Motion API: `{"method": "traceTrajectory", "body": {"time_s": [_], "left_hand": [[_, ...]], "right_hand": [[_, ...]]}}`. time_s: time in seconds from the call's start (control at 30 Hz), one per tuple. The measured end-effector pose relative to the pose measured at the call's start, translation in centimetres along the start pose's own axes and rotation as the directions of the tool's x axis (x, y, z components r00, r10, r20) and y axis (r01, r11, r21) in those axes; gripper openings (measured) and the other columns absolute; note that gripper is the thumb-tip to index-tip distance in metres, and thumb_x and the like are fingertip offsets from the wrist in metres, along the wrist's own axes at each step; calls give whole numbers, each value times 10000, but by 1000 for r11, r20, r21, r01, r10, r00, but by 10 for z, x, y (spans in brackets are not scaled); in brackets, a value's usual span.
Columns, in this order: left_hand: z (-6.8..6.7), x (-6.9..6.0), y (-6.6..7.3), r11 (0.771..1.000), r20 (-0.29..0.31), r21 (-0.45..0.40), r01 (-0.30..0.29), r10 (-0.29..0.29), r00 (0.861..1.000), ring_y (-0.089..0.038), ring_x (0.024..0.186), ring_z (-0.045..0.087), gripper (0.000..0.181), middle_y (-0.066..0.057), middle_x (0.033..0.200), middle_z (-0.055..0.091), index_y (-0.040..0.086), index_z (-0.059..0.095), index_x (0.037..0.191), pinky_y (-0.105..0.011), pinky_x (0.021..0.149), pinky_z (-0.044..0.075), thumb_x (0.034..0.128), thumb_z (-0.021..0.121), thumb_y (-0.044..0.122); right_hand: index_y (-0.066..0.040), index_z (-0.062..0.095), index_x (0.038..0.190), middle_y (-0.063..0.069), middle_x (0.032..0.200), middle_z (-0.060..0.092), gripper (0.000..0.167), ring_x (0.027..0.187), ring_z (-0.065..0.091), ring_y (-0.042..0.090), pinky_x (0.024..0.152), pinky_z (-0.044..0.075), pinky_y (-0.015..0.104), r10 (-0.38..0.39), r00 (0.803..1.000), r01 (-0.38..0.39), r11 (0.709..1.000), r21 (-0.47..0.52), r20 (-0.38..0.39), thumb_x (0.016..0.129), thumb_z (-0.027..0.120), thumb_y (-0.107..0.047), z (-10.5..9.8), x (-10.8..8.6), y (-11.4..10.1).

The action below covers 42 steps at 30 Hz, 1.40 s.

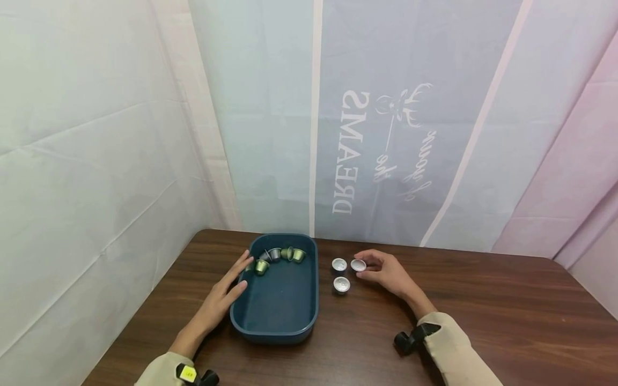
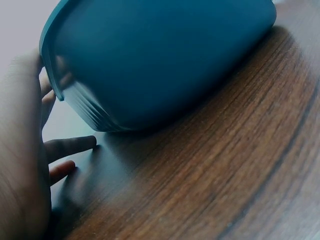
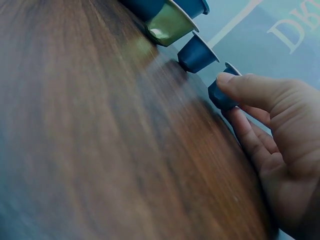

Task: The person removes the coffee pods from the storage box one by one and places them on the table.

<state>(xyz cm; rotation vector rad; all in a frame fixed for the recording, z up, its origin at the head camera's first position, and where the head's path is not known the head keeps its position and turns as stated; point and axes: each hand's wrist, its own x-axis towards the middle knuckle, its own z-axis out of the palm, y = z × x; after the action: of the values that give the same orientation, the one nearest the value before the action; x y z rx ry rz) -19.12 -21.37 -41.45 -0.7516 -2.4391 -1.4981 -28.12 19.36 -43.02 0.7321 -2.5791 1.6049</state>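
My right hand [image 1: 386,272] pinches a blue coffee capsule [image 3: 222,95] between thumb and fingers, at the tabletop. Its silver foil lid [image 1: 358,265] faces up in the head view. Beside it stand another blue capsule [image 3: 196,53] and a green capsule [image 3: 169,24], both lid up. To their left is a dark blue plastic bin [image 1: 280,336]. Several green and grey capsules, among them a green one [image 1: 261,267], lie at its far end. My left hand [image 1: 219,300] rests at the bin's left rim with fingers extended; in the left wrist view some fingers reach down beside its outer wall.
The brown wood-grain table [image 1: 483,316] extends to the right and in front. A printed fabric curtain [image 1: 270,134] hangs right behind the table's far edge, and white fabric [image 1: 96,187] hangs along the left side.
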Motion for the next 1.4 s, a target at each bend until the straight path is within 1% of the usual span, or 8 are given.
{"method": "traceTrajectory", "body": {"time_s": [0.13,0.37,0.5,0.73,1.0,1.17,1.3,1.4], "left_hand": [[0,0,-1,1000,5,3,6,-6,1000,-393,1408,163,488,-163,1564,171,80,338,1480,-684,1021,165,1004,446,69],[0,2,-3,1000,3,9,4,-4,1000,-383,1409,170,489,-164,1563,178,87,343,1479,-679,1025,167,1002,448,65],[-1,2,-2,1000,2,3,-4,4,1000,-393,1408,167,490,-169,1561,177,78,344,1477,-675,1027,165,999,445,52],[-2,2,-2,1000,1,-2,-10,10,1000,-398,1408,162,488,-189,1559,174,79,341,1479,-673,1028,163,1002,441,50],[-1,1,-1,1000,6,3,-12,12,1000,-397,1408,163,496,-190,1559,173,81,339,1481,-669,1027,168,998,437,28],[-1,0,0,1000,4,16,-3,3,1000,-378,1411,170,500,-164,1564,178,77,341,1481,-653,1026,181,994,439,17],[-1,0,-1,1000,1,7,-2,2,1000,-375,1413,168,495,-174,1562,178,72,340,1479,-657,1028,174,997,440,27],[0,0,-1,1000,0,3,-2,2,1000,-379,1411,168,493,-181,1560,180,83,342,1479,-663,1028,171,998,443,35]], "right_hand": [[71,609,1165,162,1093,645,412,1004,602,326,829,511,359,15,1000,-15,1000,6,15,795,765,-21,-1,-2,-8],[2,627,1174,105,1074,653,430,995,608,261,814,510,295,19,1000,-19,1000,2,-1,786,791,-81,0,4,21],[-36,638,1166,74,1065,655,429,983,614,223,809,509,274,18,1000,-18,1000,8,-5,779,802,-124,0,5,25],[-34,637,1164,72,1064,653,426,980,613,229,804,513,277,6,1000,-5,1000,12,-2,780,801,-120,0,6,23],[-34,641,1164,76,1053,653,424,964,612,212,794,516,277,20,1000,-20,1000,6,-5,775,801,-93,0,6,22],[-38,639,1166,68,1045,652,426,967,612,204,797,515,273,20,1000,-20,1000,10,0,778,801,-103,1,6,23],[24,620,1173,129,1052,645,423,986,605,276,802,516,305,23,1000,-23,1000,6,15,787,779,-43,1,2,6],[52,607,1181,160,1064,641,428,999,597,324,804,516,330,30,999,-31,1000,2,21,786,765,2,1,2,4]]}}
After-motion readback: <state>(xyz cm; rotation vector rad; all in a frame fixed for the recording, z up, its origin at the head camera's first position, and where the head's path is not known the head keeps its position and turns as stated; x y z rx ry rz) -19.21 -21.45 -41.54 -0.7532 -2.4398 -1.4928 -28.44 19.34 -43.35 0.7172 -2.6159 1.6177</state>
